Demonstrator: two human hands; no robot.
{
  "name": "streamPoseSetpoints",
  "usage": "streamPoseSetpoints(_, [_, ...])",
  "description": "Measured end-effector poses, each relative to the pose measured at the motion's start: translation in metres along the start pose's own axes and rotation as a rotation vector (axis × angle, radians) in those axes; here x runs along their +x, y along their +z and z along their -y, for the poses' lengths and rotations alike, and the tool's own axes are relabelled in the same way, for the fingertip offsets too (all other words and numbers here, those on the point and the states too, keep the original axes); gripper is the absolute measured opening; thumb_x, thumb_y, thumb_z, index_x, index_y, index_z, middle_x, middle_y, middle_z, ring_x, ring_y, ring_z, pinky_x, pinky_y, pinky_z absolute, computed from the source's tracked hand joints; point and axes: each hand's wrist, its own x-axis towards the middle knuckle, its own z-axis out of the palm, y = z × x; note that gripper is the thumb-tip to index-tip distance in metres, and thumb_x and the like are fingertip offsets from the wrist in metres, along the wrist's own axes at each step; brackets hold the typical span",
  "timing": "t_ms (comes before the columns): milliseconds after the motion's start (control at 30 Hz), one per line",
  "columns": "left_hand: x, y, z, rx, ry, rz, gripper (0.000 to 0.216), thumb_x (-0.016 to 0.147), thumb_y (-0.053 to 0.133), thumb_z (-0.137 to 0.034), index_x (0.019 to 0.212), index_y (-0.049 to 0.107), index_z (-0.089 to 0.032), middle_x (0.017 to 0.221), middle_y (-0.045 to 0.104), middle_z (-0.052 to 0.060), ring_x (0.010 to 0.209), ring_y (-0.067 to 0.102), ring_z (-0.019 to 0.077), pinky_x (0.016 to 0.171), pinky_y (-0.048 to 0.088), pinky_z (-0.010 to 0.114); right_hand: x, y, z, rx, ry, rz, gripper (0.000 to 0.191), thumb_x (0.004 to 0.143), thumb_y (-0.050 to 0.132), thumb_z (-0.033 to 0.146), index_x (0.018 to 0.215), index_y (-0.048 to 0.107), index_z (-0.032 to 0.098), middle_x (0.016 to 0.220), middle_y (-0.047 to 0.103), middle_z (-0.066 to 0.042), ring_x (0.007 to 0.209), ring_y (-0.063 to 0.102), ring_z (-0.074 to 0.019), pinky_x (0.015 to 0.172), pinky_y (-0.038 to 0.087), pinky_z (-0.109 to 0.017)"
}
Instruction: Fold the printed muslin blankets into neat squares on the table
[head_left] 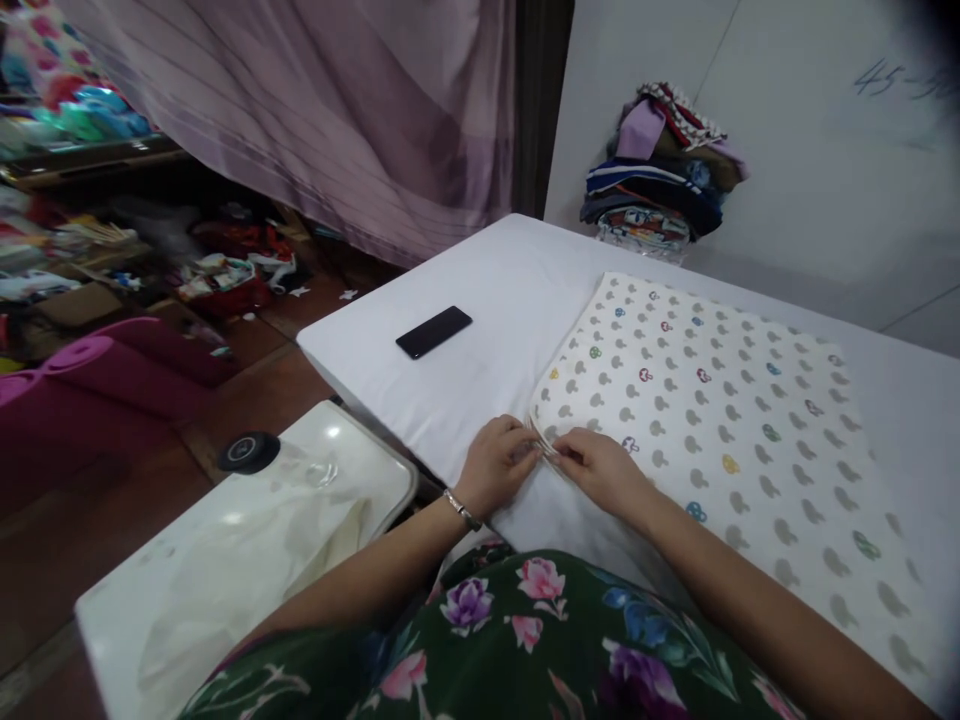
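Note:
A white cloth (679, 410) printed with grey and coloured mushrooms lies flat across the right part of the white-covered table (495, 270). It looks layered along its near left corner. My left hand (496, 462), with a bracelet at the wrist, pinches that corner from the left. Close beside it, my right hand (592, 465) pinches the cloth's near edge between thumb and fingers. Both hands are closed, their fingertips only a short way apart. A black phone (435, 332) lies on the table beyond my left hand.
A lower white table (180, 545) at left bears a clear plastic bag (247, 570) and a round black object (249, 453). Folded clothes (652, 185) are stacked by the wall. A pink curtain (390, 110) hangs behind; rolled pink mats (97, 370) and cluttered boxes fill the far left.

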Motion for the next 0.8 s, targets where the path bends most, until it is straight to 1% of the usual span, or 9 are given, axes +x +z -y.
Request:
streamPoseSetpoints(167, [0.001,-0.003,-0.001,0.079,-0.039,0.060,0.014,0.081,0.053,-0.029,0.080,0.063,-0.020,0.083,0.054,0.003,0.081,0.049,0.0152,0.073,0.039,0.028,-0.002,-0.001,-0.007,0.124,0.017,-0.035,0.014,0.083,0.049,0.026,0.079,0.062,0.021,0.075,0.060,0.000,0.073,0.053,-0.0140,0.066,0.038,-0.026])
streamPoseSetpoints(400, [0.005,-0.004,-0.008,0.066,-0.148,0.099,0.016,0.081,0.053,-0.030,0.076,0.064,-0.020,0.073,0.052,0.001,0.075,0.049,0.0137,0.068,0.037,0.025,-0.005,0.004,-0.012,0.239,0.066,-0.127,0.014,0.082,0.050,0.028,0.078,0.061,0.021,0.072,0.060,0.002,0.069,0.054,-0.0133,0.065,0.038,-0.025])
streamPoseSetpoints(467, [0.007,-0.004,-0.010,0.045,-0.189,0.125,0.019,0.082,0.051,-0.033,0.076,0.065,-0.020,0.070,0.053,0.001,0.071,0.050,0.0126,0.065,0.037,0.024,-0.006,0.004,-0.012,0.260,0.061,-0.123,0.014,0.082,0.050,0.029,0.078,0.061,0.021,0.071,0.059,0.002,0.068,0.053,-0.0131,0.064,0.038,-0.025])
streamPoseSetpoints(567, [0.011,-0.002,-0.014,0.026,-0.268,0.185,0.025,0.083,0.048,-0.038,0.080,0.067,-0.022,0.072,0.057,0.000,0.068,0.051,0.0117,0.062,0.037,0.023,-0.006,0.003,-0.011,0.267,0.052,-0.110,0.015,0.083,0.050,0.031,0.079,0.061,0.022,0.070,0.059,0.002,0.067,0.053,-0.0131,0.062,0.038,-0.025])
streamPoseSetpoints(667, [0.016,0.000,-0.016,0.044,-0.319,0.213,0.029,0.083,0.046,-0.043,0.082,0.068,-0.024,0.077,0.061,0.000,0.072,0.054,0.0129,0.064,0.038,0.023,-0.007,0.002,-0.010,0.246,0.044,-0.105,0.018,0.084,0.048,0.032,0.078,0.062,0.022,0.071,0.060,0.001,0.067,0.054,-0.0132,0.062,0.038,-0.025])
streamPoseSetpoints(733, [0.019,0.001,-0.017,0.056,-0.351,0.218,0.029,0.082,0.046,-0.043,0.083,0.068,-0.024,0.080,0.063,0.000,0.075,0.055,0.0138,0.065,0.038,0.024,-0.007,0.002,-0.008,0.227,0.049,-0.099,0.019,0.084,0.047,0.031,0.077,0.062,0.022,0.072,0.061,0.001,0.069,0.054,-0.0134,0.063,0.038,-0.025])
streamPoseSetpoints(800, [0.021,0.002,-0.018,0.061,-0.393,0.218,0.028,0.081,0.047,-0.041,0.082,0.068,-0.024,0.080,0.065,0.000,0.075,0.056,0.0145,0.064,0.038,0.024,-0.005,0.001,-0.006,0.212,0.077,-0.093,0.020,0.085,0.046,0.033,0.080,0.062,0.022,0.075,0.062,0.001,0.070,0.055,-0.0138,0.063,0.038,-0.025])
